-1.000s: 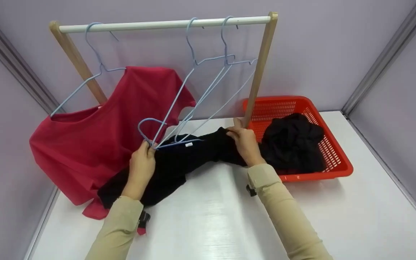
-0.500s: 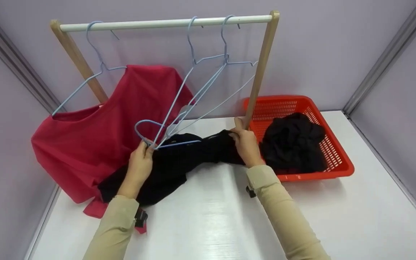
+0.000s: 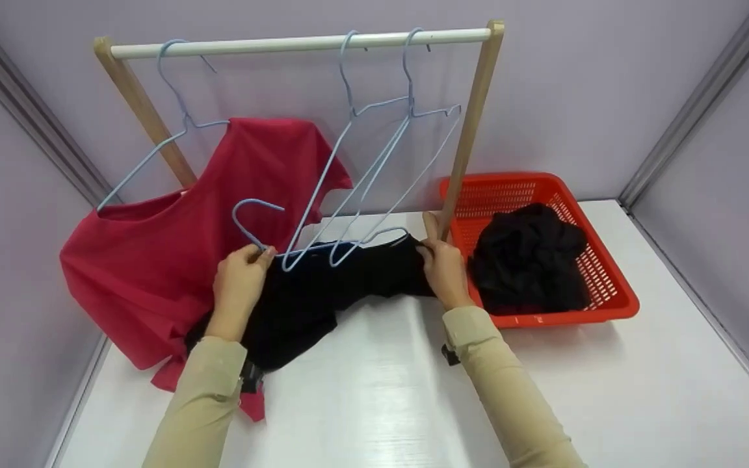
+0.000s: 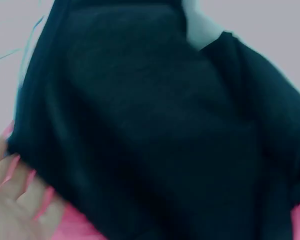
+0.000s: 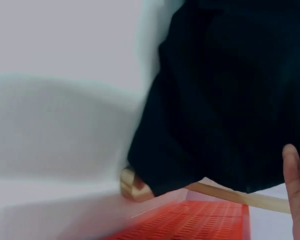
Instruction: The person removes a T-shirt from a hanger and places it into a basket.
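Note:
A black T-shirt (image 3: 348,273) stretches between my two hands, partly lifted above the white table. My left hand (image 3: 239,279) pinches a light blue clothes hanger (image 3: 249,225) near its neck, together with the shirt's edge. The hanger's hook sticks up at the left; its arm runs along the shirt's upper edge, partly hidden by the cloth. At the other end my right hand (image 3: 445,268) pinches the T-shirt beside the rack's wooden leg. In the left wrist view, fingers (image 4: 32,197) show at the cloth's corner. The right wrist view has the thumb (image 5: 292,170) against the dark fabric.
A rack with a white rail (image 3: 270,44) stands behind, holding a red T-shirt (image 3: 218,214) on a hanger at left. Two bare blue hangers (image 3: 322,179) dangle in front of the black shirt. An orange basket (image 3: 608,273) with black clothing (image 3: 530,260) sits at right.
My left hand has shifted slightly left with the hanger. The hanger's far end now shows above the shirt near my right hand, and the hanging hangers have swung a little.

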`<state>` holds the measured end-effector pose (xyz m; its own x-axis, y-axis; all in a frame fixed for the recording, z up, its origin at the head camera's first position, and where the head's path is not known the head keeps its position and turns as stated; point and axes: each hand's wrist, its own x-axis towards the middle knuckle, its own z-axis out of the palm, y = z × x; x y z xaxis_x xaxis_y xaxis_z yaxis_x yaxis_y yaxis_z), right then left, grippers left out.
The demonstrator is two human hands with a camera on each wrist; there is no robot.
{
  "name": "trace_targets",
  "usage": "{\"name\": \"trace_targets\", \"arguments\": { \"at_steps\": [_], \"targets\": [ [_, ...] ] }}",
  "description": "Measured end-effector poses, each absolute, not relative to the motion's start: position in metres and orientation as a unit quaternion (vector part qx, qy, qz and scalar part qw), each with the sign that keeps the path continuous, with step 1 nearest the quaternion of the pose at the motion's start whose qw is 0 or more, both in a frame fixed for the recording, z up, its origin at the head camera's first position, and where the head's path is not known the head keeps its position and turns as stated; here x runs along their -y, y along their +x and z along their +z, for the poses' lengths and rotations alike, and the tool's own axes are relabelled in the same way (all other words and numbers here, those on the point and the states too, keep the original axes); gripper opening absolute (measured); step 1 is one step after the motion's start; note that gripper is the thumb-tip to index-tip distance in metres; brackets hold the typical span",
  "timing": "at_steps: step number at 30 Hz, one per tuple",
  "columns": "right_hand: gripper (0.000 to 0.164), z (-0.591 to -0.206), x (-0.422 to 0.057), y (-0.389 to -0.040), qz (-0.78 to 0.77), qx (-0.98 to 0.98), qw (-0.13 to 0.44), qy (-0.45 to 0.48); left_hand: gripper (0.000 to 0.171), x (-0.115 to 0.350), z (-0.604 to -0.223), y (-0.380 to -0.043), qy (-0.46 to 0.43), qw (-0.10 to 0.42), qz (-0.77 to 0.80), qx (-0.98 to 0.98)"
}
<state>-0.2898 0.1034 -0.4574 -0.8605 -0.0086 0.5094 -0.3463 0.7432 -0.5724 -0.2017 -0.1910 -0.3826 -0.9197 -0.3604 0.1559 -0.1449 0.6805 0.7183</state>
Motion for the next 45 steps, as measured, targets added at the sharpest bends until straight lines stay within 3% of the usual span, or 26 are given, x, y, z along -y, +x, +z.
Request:
{"name": "trace_targets", "arguments": {
  "at_steps": [6, 11, 17, 25, 34, 40, 45],
  "targets": [
    [0.012, -0.466, -0.098, -0.286, 0.299, 0.915, 0.233, 0.137, 0.037, 0.191, -0.363, -0.209, 0.132, 0.131, -0.366, 0.912],
    [0.02, -0.465, -0.087, -0.28, 0.33, 0.922, 0.143, 0.142, 0.034, 0.185, -0.357, -0.213, 0.153, 0.152, -0.398, 0.892],
    [0.029, -0.457, -0.066, -0.266, 0.454, 0.888, 0.009, 0.068, 0.026, 0.172, -0.362, -0.218, 0.181, 0.157, -0.523, 0.818],
    [0.027, -0.445, -0.031, -0.247, 0.515, 0.849, -0.064, 0.102, 0.029, 0.155, -0.371, -0.219, 0.186, 0.118, -0.605, 0.765],
    [0.023, -0.427, -0.003, -0.225, 0.516, 0.839, -0.044, 0.168, 0.028, 0.142, -0.373, -0.221, 0.187, 0.111, -0.652, 0.727],
    [0.03, -0.423, 0.003, -0.218, 0.475, 0.858, -0.008, 0.193, 0.036, 0.135, -0.372, -0.218, 0.196, 0.026, -0.742, 0.64],
    [0.042, -0.423, 0.003, -0.215, 0.413, 0.889, 0.008, 0.198, 0.03, 0.131, -0.377, -0.218, 0.202, 0.006, -0.777, 0.596]
  ]
}}
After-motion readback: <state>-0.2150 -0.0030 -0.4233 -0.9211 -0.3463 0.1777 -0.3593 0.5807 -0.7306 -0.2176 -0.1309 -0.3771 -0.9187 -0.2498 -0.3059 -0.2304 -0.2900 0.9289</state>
